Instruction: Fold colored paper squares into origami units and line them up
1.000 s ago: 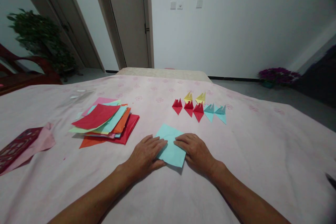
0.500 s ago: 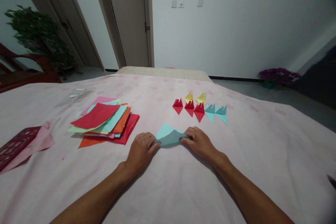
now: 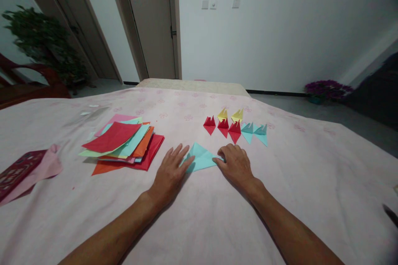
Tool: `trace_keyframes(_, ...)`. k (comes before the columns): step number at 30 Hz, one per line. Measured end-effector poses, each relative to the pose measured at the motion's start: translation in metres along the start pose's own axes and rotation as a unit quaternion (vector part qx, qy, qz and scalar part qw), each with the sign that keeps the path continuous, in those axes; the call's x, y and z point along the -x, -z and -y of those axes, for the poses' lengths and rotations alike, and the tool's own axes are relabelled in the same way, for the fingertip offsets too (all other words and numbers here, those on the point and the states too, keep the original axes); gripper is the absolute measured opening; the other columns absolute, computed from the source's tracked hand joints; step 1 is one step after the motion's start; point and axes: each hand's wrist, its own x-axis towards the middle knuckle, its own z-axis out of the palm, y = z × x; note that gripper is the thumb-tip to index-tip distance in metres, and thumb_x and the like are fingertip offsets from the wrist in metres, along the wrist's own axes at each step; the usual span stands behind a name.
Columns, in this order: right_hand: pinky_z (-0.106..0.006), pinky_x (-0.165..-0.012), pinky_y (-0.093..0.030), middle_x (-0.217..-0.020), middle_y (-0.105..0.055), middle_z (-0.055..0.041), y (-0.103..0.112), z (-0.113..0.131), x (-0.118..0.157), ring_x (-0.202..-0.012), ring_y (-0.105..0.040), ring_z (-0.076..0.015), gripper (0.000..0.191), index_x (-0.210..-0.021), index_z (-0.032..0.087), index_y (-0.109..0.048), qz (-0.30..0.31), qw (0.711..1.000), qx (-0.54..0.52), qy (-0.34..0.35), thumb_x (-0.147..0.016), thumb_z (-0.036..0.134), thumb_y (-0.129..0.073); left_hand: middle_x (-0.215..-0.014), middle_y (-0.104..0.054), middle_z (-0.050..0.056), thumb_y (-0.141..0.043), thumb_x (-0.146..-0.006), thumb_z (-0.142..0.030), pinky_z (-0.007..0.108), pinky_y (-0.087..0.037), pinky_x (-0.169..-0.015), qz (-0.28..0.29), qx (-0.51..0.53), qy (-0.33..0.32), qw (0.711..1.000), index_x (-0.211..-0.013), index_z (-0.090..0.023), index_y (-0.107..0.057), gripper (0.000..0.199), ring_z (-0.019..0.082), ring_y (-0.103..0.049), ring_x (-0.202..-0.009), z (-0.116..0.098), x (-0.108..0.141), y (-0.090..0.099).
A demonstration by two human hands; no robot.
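A light blue folded paper lies on the pink cloth between my hands, its point facing away from me. My left hand rests with fingers spread, its thumb and fingertips on the paper's left corner. At the right corner, my right hand pinches the paper between thumb and curled fingers. Beyond my right hand stand small folded paper figures: red ones, yellow ones and light blue ones. To the left is a loose pile of coloured sheets with a red sheet on top.
A dark red printed packet with pink paper lies at the far left. Clear plastic is behind the pile. A dark object shows at the right edge, and a wooden chair stands beyond the table.
My left hand has let go of its pinch and spread its fingers over the paper. The paper, raised and bent before, now lies flatter.
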Motion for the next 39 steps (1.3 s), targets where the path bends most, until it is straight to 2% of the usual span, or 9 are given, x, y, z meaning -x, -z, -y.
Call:
trace_keyframes(4,-0.049,-0.105,-0.031,-0.128,-0.059,-0.0140,-0.003,0.012,0.004,-0.124,-0.045,-0.0316,0.036,-0.124,0.020,-0.058,-0.013,0.999,0.005,0.041,-0.089,0.026,-0.059,-0.142,-0.055,0.007,-0.047,-0.097,-0.021,0.054,-0.023,-0.119,0.098,0.080,-0.074,0.989,-0.138,-0.029,-0.052,0.043,0.025,-0.041,-0.140,-0.005,0.000,-0.003)
trace_keyframes(7,-0.053,-0.115,-0.020,-0.147,-0.046,-0.0151,-0.012,0.020,0.007,-0.141,-0.029,-0.0331,0.054,-0.142,0.018,-0.045,0.019,0.999,0.000,0.045,-0.092,0.035,-0.054,-0.149,-0.048,0.008,-0.053,-0.095,-0.034,0.054,-0.017,-0.120,0.123,0.081,-0.077,0.986,-0.145,-0.031,-0.044,0.051,0.026,-0.040,-0.140,-0.009,-0.001,0.001)
trace_keyframes(11,-0.052,-0.117,-0.016,-0.156,-0.035,-0.0139,-0.024,0.018,0.007,-0.147,-0.020,-0.0329,0.067,-0.151,0.015,-0.034,0.104,0.994,-0.009,0.014,-0.096,0.051,-0.043,-0.156,-0.036,0.009,-0.051,-0.094,-0.048,0.057,-0.014,-0.118,0.152,0.047,-0.078,0.984,-0.150,-0.034,-0.033,0.061,0.030,-0.031,-0.145,-0.012,0.001,0.003)
trace_keyframes(15,-0.050,-0.118,-0.015,-0.159,-0.030,-0.0101,-0.025,0.005,0.004,-0.148,-0.019,-0.0331,0.058,-0.151,0.017,-0.036,0.137,0.990,-0.002,-0.018,-0.099,0.044,-0.036,-0.159,-0.028,0.010,-0.047,-0.094,-0.055,0.056,-0.014,-0.118,0.156,0.024,-0.060,0.986,-0.152,-0.034,-0.028,0.065,0.030,-0.023,-0.148,-0.006,0.007,0.004)
trace_keyframes(24,-0.047,-0.111,-0.031,-0.140,-0.056,-0.0090,-0.014,-0.011,0.007,-0.137,-0.039,-0.0285,0.038,-0.129,0.018,-0.061,0.033,0.995,-0.081,-0.041,-0.099,0.028,-0.040,-0.158,-0.028,0.015,-0.046,-0.095,-0.052,0.049,-0.021,-0.118,0.142,0.008,0.023,0.990,-0.153,-0.021,-0.029,0.068,0.029,-0.025,-0.147,0.025,0.033,0.018)
trace_keyframes(28,-0.046,-0.106,-0.035,-0.124,-0.066,-0.0051,-0.010,-0.006,0.006,-0.130,-0.045,-0.0273,0.020,-0.101,0.024,-0.072,-0.004,0.986,-0.164,0.010,-0.089,0.033,-0.059,-0.155,-0.038,0.014,-0.061,-0.086,-0.054,0.053,-0.022,-0.117,0.104,0.069,0.099,0.987,-0.145,-0.022,-0.045,0.069,0.032,-0.031,-0.145,0.024,0.030,0.008)
trace_keyframes(31,-0.042,-0.098,-0.040,-0.109,-0.071,-0.0052,-0.008,-0.002,0.004,-0.115,-0.054,-0.0269,0.011,-0.076,0.023,-0.070,-0.028,0.975,-0.222,-0.006,-0.081,0.032,-0.065,-0.146,-0.051,0.012,-0.071,-0.079,-0.043,0.052,-0.027,-0.115,0.047,0.137,0.137,0.980,-0.119,-0.024,-0.066,0.045,0.032,-0.036,-0.142,0.018,0.022,0.000)
trace_keyframes(35,-0.034,-0.078,-0.046,-0.077,-0.067,-0.0032,0.003,0.001,0.000,-0.080,-0.059,-0.0211,0.022,-0.069,0.021,-0.064,-0.038,0.935,-0.337,-0.101,-0.081,0.039,-0.063,-0.126,-0.066,0.011,-0.068,-0.078,-0.032,0.047,-0.035,-0.111,-0.048,0.275,0.161,0.947,-0.083,-0.020,-0.067,0.013,0.031,-0.046,-0.135,0.008,0.003,0.008)
trace_keyframes(39,-0.024,-0.049,-0.038,-0.061,-0.057,0.0017,0.034,0.009,-0.004,-0.054,-0.051,-0.0137,0.031,-0.078,0.018,-0.064,0.047,0.814,-0.534,-0.224,-0.078,0.048,-0.061,-0.085,-0.070,0.003,-0.065,-0.082,-0.042,0.035,-0.052,-0.085,-0.106,0.434,0.240,0.862,-0.087,-0.018,-0.061,0.025,0.021,-0.068,-0.088,0.001,-0.026,0.036)
